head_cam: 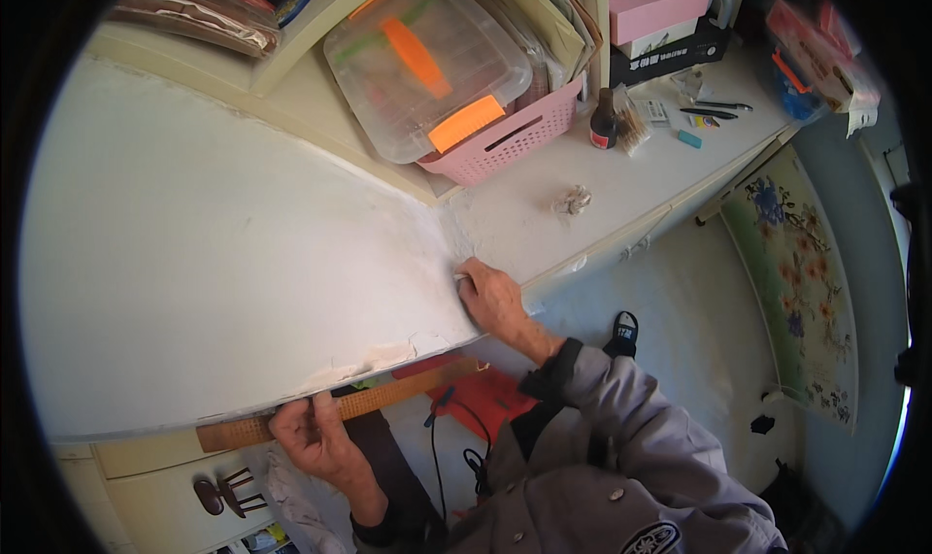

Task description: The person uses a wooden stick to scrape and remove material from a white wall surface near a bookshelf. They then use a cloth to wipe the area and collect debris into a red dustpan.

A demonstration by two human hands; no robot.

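Note:
My right hand (491,299) is at the inner right corner of a white tabletop (240,248), its fingers curled around a small pale piece that shows only in part. My left hand (313,430) is at the table's front edge, fingertips bent up against the rim; whether it holds anything cannot be told. Along the front edge the white surface is cracked and peeling. Just beneath the edge, beside my left hand, runs a brown strip bearing rows of characters (378,397).
A pink basket (510,142) with a clear orange-latched box stands at the back. On the side counter lie crumpled clear plastic (572,200), a dark bottle (603,121), cotton swabs (632,124) and pens (710,113). A floral scroll (797,284) hangs at the right.

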